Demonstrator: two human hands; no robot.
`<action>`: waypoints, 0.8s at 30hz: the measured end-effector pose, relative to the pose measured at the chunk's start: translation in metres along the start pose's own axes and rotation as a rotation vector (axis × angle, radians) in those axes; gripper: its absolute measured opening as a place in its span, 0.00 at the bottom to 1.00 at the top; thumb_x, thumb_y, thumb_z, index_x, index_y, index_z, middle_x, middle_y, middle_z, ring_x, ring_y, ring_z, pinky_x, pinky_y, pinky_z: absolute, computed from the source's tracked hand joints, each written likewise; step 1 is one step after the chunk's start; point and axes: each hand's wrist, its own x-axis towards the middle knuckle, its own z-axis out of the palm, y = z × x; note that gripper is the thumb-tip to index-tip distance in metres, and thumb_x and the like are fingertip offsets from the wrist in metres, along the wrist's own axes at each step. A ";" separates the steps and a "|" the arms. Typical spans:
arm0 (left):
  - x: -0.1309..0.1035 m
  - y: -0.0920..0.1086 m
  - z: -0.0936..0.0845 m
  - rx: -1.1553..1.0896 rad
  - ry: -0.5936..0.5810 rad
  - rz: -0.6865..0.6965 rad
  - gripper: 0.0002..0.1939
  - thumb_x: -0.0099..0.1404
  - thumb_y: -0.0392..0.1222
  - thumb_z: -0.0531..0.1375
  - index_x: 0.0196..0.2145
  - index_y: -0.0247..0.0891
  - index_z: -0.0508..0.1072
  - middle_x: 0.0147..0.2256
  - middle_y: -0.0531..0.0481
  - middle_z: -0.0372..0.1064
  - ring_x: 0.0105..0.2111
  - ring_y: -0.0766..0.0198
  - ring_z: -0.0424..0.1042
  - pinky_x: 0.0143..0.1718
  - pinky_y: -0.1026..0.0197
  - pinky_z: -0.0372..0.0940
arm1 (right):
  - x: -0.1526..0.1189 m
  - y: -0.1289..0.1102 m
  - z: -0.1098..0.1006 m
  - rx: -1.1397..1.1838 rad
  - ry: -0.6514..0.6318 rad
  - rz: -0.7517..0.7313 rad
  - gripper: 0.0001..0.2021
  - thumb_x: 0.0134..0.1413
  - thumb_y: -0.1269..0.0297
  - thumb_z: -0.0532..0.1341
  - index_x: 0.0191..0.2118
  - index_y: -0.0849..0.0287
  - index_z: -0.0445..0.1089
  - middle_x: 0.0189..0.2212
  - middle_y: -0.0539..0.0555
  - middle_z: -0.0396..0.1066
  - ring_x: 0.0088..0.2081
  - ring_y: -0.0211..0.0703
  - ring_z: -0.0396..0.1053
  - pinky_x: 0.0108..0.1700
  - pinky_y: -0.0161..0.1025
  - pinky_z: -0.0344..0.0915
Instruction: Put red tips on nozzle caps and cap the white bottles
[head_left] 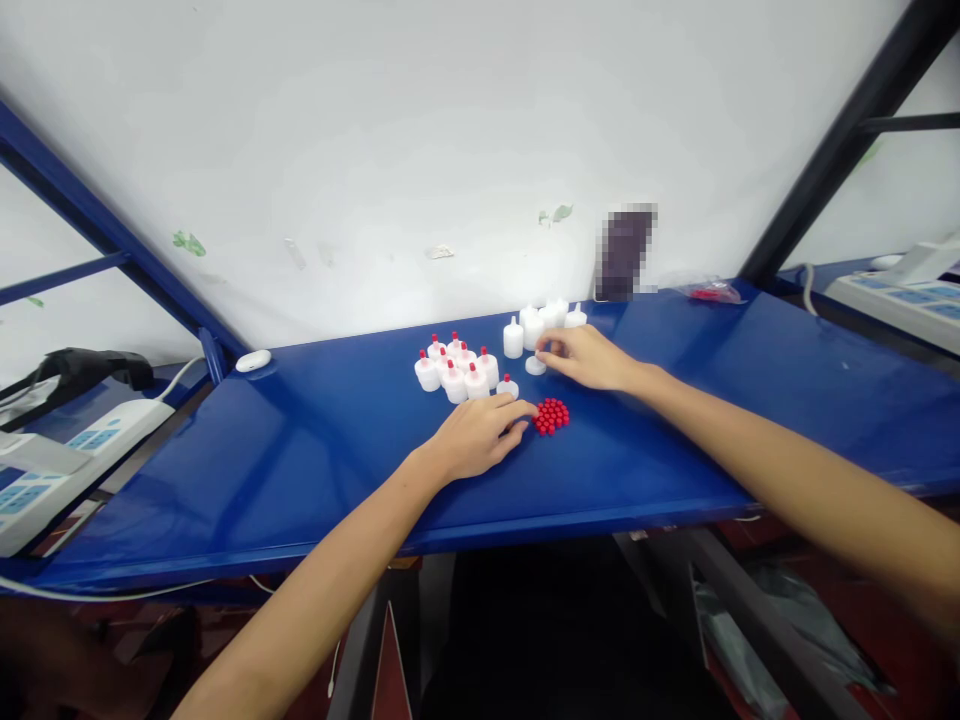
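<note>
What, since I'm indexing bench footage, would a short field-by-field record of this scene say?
Surface: blue tabletop
Left hand: fingertips at the edge of loose red caps
Right hand: fingertips at the top of a white bottle
Red-capped bottles: grouped beyond the left hand
Uncapped nozzle bottles: near the wall

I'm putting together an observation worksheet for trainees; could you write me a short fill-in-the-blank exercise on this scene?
1. The loose caps beside the left hand are coloured ____.
2. The right hand has its fingers at a small bottle coloured ____.
3. The main group of capped bottles stands to the ____ of the uncapped bottles.
4. The tabletop is coloured ____.

Missing words: red; white; left; blue.
</note>
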 end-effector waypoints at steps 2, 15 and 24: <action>0.000 0.000 0.000 -0.009 -0.003 -0.004 0.13 0.73 0.40 0.51 0.51 0.41 0.71 0.39 0.48 0.71 0.33 0.63 0.69 0.36 0.61 0.63 | 0.000 -0.001 0.003 0.042 -0.009 -0.003 0.11 0.60 0.60 0.59 0.43 0.60 0.73 0.27 0.51 0.74 0.28 0.41 0.68 0.33 0.37 0.58; 0.004 -0.003 -0.002 -0.078 -0.015 -0.023 0.08 0.71 0.37 0.54 0.43 0.38 0.72 0.31 0.52 0.67 0.30 0.65 0.66 0.32 0.62 0.59 | -0.006 -0.028 0.001 0.219 0.120 0.042 0.10 0.60 0.58 0.58 0.36 0.59 0.72 0.17 0.44 0.58 0.21 0.37 0.57 0.28 0.37 0.52; 0.004 -0.002 -0.001 -0.290 0.165 -0.096 0.04 0.69 0.39 0.57 0.40 0.38 0.70 0.30 0.54 0.69 0.25 0.70 0.65 0.30 0.65 0.61 | -0.014 -0.040 0.000 0.180 0.151 -0.280 0.08 0.63 0.61 0.54 0.37 0.58 0.67 0.38 0.56 0.67 0.37 0.44 0.65 0.42 0.43 0.61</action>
